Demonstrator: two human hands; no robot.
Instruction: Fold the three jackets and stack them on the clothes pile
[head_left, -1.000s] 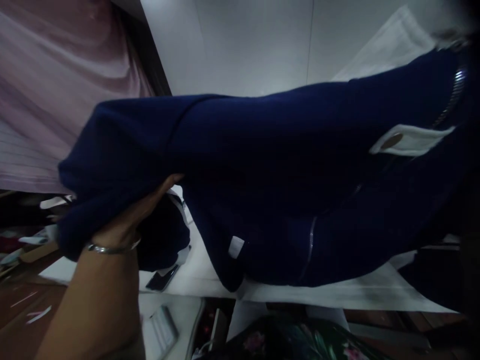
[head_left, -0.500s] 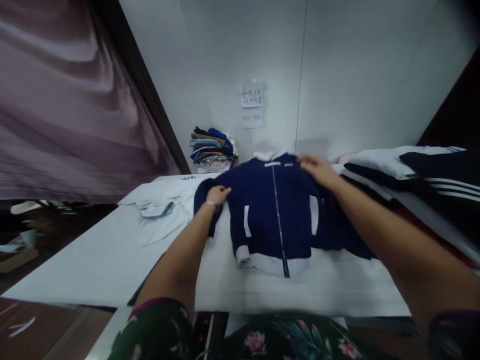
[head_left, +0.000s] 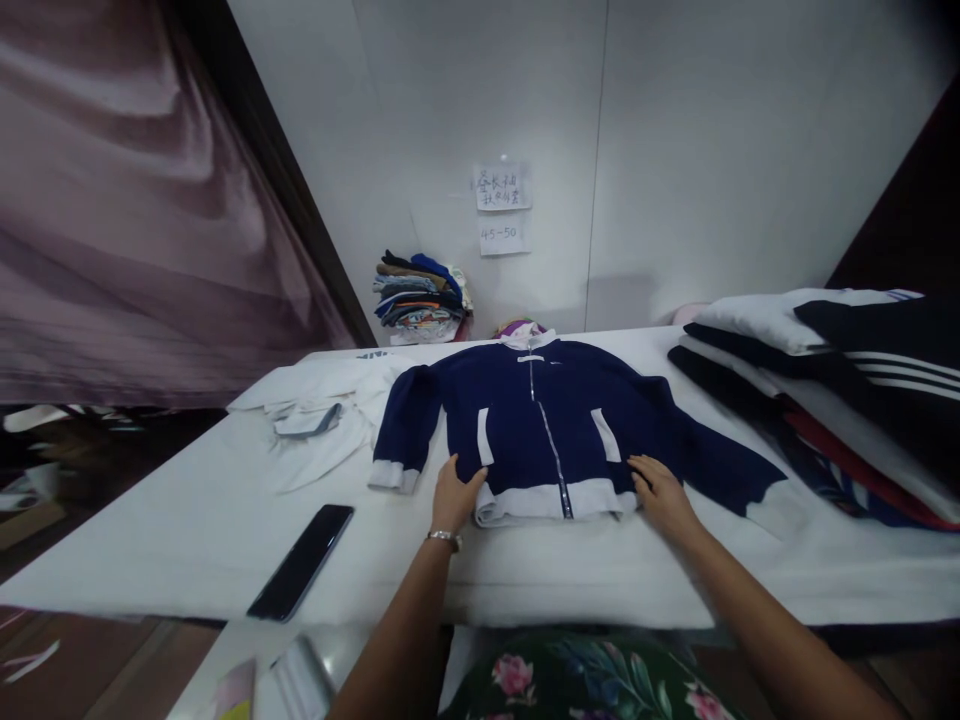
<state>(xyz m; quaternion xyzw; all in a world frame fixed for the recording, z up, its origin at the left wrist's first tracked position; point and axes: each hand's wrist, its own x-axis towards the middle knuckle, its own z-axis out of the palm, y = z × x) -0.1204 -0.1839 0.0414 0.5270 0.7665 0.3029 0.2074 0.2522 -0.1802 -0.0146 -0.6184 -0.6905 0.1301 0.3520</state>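
2 hands, L hand (head_left: 455,497) & R hand (head_left: 665,497), pinch white hem (head_left: 519,503) corners of navy jacket (head_left: 517,430), laid flat on table (head_left: 570,580) to R of phone (head_left: 303,562), so w/ uneven pull, zip (head_left: 553,447) may skew & hem ruck up.

A clothes workroom, by the look of it: a broad white table (head_left: 180,530) runs under both hands, with a jacket (head_left: 517,425) laid flat between left hand (head_left: 456,497) and right hand (head_left: 664,497). A stack (head_left: 855,390) of folded clothes lies to the right hand's right, a smaller pile (head_left: 421,300) well beyond the left, and handwritten notes (head_left: 502,187) hang on the wall (head_left: 682,150) beyond both.
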